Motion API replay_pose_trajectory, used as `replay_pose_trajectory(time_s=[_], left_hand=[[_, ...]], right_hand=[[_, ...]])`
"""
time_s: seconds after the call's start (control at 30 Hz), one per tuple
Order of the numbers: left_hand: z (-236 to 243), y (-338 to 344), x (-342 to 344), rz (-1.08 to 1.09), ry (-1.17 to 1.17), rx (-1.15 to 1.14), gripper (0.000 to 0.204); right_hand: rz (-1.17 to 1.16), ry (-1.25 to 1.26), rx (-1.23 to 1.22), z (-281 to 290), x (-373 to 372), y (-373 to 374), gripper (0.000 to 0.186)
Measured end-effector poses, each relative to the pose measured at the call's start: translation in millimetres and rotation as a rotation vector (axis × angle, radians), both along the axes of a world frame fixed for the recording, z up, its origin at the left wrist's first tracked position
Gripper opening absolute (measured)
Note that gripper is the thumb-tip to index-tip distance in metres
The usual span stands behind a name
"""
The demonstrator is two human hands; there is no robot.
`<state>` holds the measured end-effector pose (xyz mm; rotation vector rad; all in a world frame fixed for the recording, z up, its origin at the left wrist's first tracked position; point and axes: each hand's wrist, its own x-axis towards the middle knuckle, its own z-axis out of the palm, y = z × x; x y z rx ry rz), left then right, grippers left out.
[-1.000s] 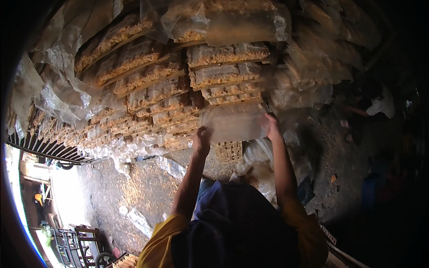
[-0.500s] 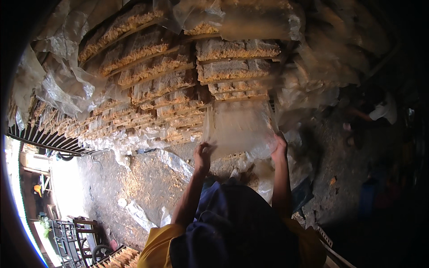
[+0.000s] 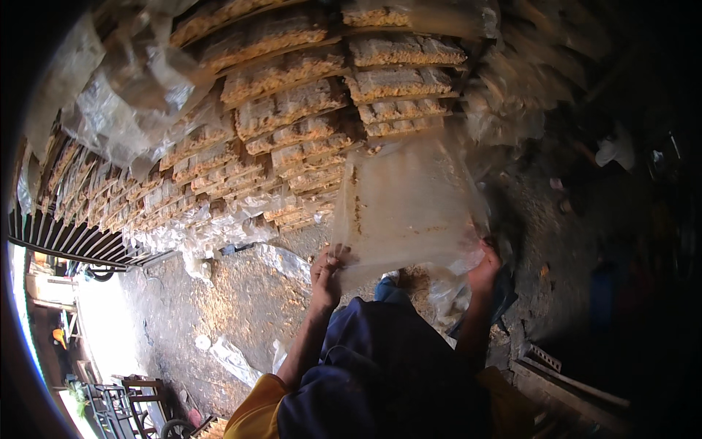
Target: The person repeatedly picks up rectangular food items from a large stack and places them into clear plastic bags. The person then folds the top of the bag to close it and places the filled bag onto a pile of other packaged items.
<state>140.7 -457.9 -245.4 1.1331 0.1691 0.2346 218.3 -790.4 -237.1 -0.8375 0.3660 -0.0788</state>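
Observation:
A translucent plastic sheet (image 3: 409, 201) hangs spread between my two hands, with brown crumbs stuck along its left side and lower part. My left hand (image 3: 328, 267) pinches its near left corner. At the near right corner, my right hand (image 3: 483, 265) grips the sheet's edge. The far end of the sheet lies close to the front of the stacked slabs. Those crumbly, pale-topped tan slabs (image 3: 404, 80) rest on thin racks, layer over layer, just beyond the sheet.
More slabs (image 3: 285, 102) fill the racks to the left. Crumpled clear plastic (image 3: 139, 95) drapes over them. Crumbs and plastic scraps (image 3: 230, 357) litter the dark floor (image 3: 172, 307). Wooden boards (image 3: 578, 391) lie at the lower right. Another person (image 3: 614, 150) is in the dim right background.
The sheet has come away from the slabs toward me and is spread wider. My right hand has moved right and nearer; my left hand has come slightly nearer.

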Motion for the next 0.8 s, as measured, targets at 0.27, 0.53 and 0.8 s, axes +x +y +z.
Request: replay_pose_trajectory(time_s=[0.27, 0.53, 0.8], left_hand=[[2.7, 37.7, -78.3, -0.264, -0.242, 0.186, 0.030], [14.7, 92.4, -160.3, -0.100, -0.275, 0.051, 0.048], [-34.0, 219.8, -174.1, 0.175, 0.370, 0.131, 0.039]], right_hand=[[-0.111, -0.064, -0.073, -12.1, -125.0, 9.3, 0.040], [0.134, -0.067, -0.196, 0.2, -185.8, 50.3, 0.045], [0.669, 0.185, -0.239, -23.6, -125.2, 184.8, 0.029]])
